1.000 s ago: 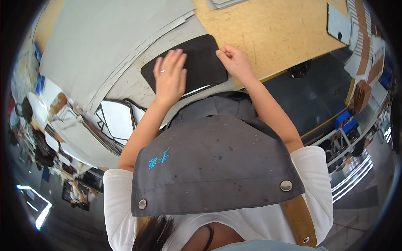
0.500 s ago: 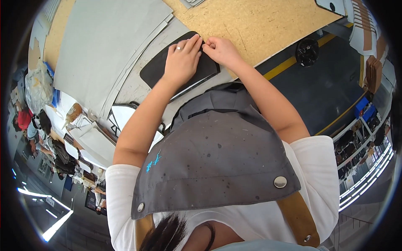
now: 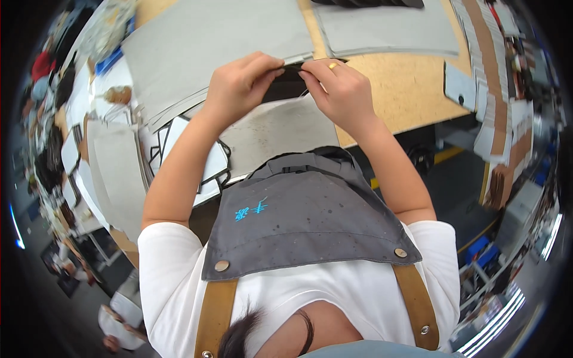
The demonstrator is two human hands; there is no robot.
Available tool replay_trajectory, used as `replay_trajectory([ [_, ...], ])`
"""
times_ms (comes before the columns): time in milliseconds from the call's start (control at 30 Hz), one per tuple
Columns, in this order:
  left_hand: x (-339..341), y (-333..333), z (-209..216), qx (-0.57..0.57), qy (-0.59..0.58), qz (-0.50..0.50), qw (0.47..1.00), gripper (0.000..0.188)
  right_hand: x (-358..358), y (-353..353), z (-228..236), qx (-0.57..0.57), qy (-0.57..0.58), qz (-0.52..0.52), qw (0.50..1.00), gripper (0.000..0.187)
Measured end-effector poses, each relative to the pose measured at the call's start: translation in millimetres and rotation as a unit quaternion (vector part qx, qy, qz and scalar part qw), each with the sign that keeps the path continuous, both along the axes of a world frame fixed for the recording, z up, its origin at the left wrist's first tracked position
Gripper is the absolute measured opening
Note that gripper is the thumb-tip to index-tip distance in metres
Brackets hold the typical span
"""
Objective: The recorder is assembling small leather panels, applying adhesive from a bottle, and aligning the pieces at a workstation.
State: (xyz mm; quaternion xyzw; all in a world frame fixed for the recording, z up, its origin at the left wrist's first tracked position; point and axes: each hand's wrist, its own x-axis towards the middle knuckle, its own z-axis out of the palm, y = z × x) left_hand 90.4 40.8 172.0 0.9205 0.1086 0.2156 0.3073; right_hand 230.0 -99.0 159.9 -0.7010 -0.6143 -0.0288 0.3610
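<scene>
A flat black panel [image 3: 285,88] lies between my two hands, over the work table, and much of it is hidden by them. At its far edge, my left hand [image 3: 243,82] pinches it between thumb and fingers. My right hand [image 3: 345,90], with a ring on one finger, grips the same edge a short way to the right. The panel appears tilted up off the table. Below it is a smudged grey sheet [image 3: 280,128], close in front of my apron.
Large grey sheets [image 3: 227,36] cover the table at the far left; another grey sheet [image 3: 388,30] lies at the far right, with dark pieces [image 3: 370,2] on it. White panels with black edging [image 3: 179,143] sit left of my arm. Stacked cardboard [image 3: 501,131] stands at right.
Both hands went from resting on the flat black panel to pinching its far edge, and the panel now looks raised. My view has shifted, showing more of the table's far side.
</scene>
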Motion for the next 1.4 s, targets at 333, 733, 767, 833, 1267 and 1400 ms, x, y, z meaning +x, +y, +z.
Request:
replay_trajectory([
  [333,-73,-47,20,0.229,-0.122,0.212,0.942,0.026,-45,27,14,0.217,-0.049,0.145,0.964,0.020],
  [733,-94,-63,6,-0.023,-0.093,0.297,0.950,0.021,-69,43,30,0.134,-0.087,0.198,0.967,0.012],
  [767,-94,-63,6,-0.054,-0.104,0.305,0.945,0.019,-70,44,32,0.128,-0.090,0.198,0.968,0.011],
  [833,-94,-64,6,-0.062,-0.106,0.305,0.944,0.019,-72,45,34,0.121,-0.091,0.197,0.969,0.010],
  [1267,-90,-69,6,-0.149,-0.164,0.334,0.916,0.015,-74,42,57,0.005,-0.083,0.210,0.974,0.013],
  [1400,-94,-73,-12,-0.274,-0.202,0.387,0.857,0.017,-39,42,61,-0.229,-0.032,0.203,0.952,0.024],
])
